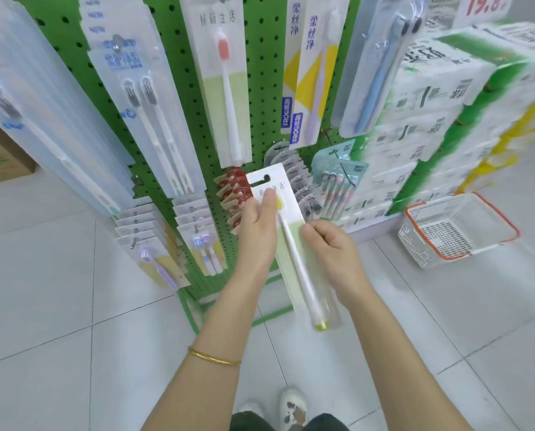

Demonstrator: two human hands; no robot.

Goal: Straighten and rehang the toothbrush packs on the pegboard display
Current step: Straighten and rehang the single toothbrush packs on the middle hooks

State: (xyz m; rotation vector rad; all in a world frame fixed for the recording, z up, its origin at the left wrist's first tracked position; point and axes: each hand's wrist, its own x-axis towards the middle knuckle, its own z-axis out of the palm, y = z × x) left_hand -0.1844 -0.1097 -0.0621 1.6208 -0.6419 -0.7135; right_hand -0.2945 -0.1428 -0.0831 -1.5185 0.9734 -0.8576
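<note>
White-and-pale-green card toothbrush pack [291, 209], off its peg: I see both hands holding it in front of the lower middle of the green perforated pegboard [260, 57]. The left hand [260, 225] grips the upper part, thumb pressed flat across the printed front, the other fingers hidden behind. The right hand [331, 247] pinches the pack's right edge about halfway down, fingers curled. The pack tilts, its hang-hole end up and to the left. A white brush with a yellow-green head and tip lies under its clear blister.

Just behind it hang a row of red round-topped packs [235, 188] to the left and grey ones [294, 169] to the right. Straight above hangs a matching card pack with an orange-bristled brush [225, 88]. Past the board's right edge stand stacked white-and-green wrapped bundles [431, 119], and a white wire basket with an orange rim [456, 228] sits on the tiled floor.
</note>
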